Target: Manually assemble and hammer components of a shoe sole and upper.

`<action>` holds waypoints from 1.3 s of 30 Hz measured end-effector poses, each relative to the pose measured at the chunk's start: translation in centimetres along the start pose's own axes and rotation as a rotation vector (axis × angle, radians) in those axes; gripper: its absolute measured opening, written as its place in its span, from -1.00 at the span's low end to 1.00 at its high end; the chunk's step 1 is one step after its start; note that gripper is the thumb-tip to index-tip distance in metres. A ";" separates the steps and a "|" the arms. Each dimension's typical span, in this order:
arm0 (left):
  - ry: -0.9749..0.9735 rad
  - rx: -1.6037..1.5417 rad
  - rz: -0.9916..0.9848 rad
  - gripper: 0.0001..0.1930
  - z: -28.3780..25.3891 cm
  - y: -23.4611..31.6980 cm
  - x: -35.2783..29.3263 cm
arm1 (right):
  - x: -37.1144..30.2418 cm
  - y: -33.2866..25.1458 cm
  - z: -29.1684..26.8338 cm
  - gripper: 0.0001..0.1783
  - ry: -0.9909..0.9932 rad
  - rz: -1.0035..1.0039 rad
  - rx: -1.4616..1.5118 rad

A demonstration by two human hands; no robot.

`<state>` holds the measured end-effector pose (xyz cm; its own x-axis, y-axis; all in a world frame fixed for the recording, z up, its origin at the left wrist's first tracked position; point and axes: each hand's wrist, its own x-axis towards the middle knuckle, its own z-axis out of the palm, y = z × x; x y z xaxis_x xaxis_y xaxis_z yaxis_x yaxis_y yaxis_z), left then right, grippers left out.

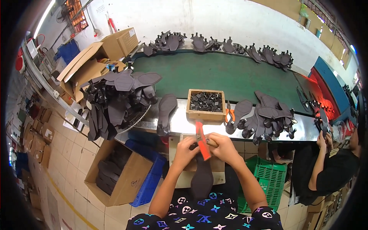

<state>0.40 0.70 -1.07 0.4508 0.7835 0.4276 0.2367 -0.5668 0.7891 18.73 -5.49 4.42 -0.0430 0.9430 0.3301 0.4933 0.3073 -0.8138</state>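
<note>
A dark grey shoe sole (202,178) lies in front of me, its wide toe end toward my body and its heel end under my hands. My left hand (186,152) is closed around the heel end; the small part at its fingertips is hidden. Closed on a short handle, my right hand (221,147) holds a hammer (203,147) with a long red head over the heel end. Just beyond stands a wooden box (207,115) of small black heel tips. Left of the box lies another heeled sole (167,109).
Orange-handled pliers (230,114) and a pile of heeled soles (270,111) lie right of the box. A large sole heap (115,92) stands left. More soles line the green belt (207,73). A cardboard box (126,176) and green crate (270,178) flank me; a co-worker (329,168) sits right.
</note>
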 end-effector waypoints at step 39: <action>-0.325 0.378 -0.054 -0.25 -1.4 0.5 0.0 | -8.3 -8.9 -2.5 -0.84 0.044 0.339 -0.319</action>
<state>-0.67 0.81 -0.08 0.6601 0.7283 0.1840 0.5349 -0.6277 0.5656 16.87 -16.36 10.09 0.2006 0.9749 0.0967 0.7156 -0.0784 -0.6941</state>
